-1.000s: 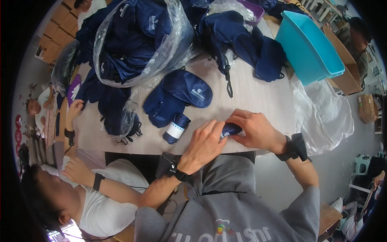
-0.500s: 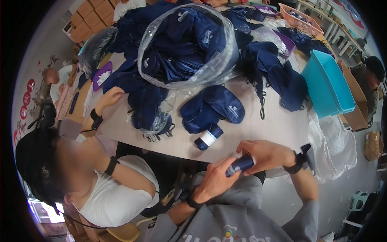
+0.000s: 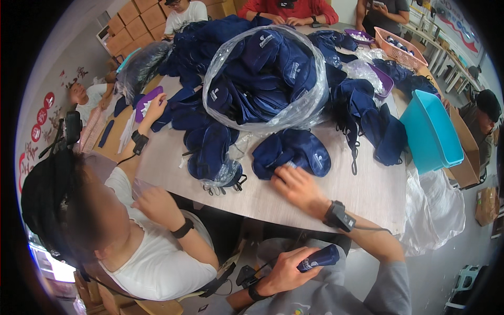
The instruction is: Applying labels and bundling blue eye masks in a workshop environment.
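Observation:
In my left hand [image 3: 287, 272] is a tightly rolled navy cloth bundle [image 3: 321, 257] with pale print, held low in front of my lap. My fingers wrap round it. My right hand [image 3: 299, 190] is over the table, its blurred fingers at the near edge of a folded navy cloth piece [image 3: 310, 149] with a rounded, printed end. A small white patch shows by the fingertips; what lies under the hand is hidden. To the left of that piece lie more navy cloth items [image 3: 210, 149] with dark cords, partly in clear plastic.
A large clear plastic bag [image 3: 212, 107] full of navy cloth items stands mid-table. On the right are a turquoise bin [image 3: 428, 134] and a cardboard box [image 3: 464, 142]; purple trays [image 3: 386, 84] and a peach basket [image 3: 401, 52] sit farther back. A co-worker in white [image 3: 157, 252] sits close on my left.
My right hand has left the navy roll and reached forward over the table. The white-banded roll there no longer shows. My left hand keeps its roll, lower now. The view has shifted.

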Available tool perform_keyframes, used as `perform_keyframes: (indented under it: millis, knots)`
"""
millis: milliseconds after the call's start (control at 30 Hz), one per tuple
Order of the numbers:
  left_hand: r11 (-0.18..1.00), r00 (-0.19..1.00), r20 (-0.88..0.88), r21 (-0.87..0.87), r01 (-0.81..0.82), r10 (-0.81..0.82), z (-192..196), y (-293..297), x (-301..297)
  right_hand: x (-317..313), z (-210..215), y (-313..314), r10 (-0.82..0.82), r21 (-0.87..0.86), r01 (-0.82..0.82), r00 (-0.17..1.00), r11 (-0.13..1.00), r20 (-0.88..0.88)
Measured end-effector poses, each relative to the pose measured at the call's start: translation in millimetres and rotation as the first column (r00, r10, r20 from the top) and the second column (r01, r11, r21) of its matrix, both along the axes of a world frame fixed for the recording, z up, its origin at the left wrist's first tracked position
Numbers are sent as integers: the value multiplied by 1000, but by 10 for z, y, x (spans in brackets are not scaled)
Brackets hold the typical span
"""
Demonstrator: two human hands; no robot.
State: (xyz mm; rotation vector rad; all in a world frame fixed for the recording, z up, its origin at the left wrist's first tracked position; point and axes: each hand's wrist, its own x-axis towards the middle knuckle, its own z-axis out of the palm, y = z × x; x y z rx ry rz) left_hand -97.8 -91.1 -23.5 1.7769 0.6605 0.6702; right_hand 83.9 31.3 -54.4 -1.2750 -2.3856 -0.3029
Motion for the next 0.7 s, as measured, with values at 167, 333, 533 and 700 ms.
perform_keyframes:
  millis: [167, 333, 533, 700]
  knots:
    - [998, 998, -2, -23, -63, 63, -46, 37, -28, 8, 12, 185, -240, 44, 237, 962, 971, 132]
    - [995, 995, 5, 24, -96, 96, -204, 115, 25, -203, 516, 373, -94, -107, 65, 955, 992, -283]
    - [966, 978, 69, 157, -204, 196, -581, 333, 50, -922, 828, 1294, 196, -156, -304, 853, 940, -484]
    - [937, 962, 179, 248, -245, 204, -802, 437, 167, -1780, 445, 2085, 327, -67, -376, 870, 924, -369]
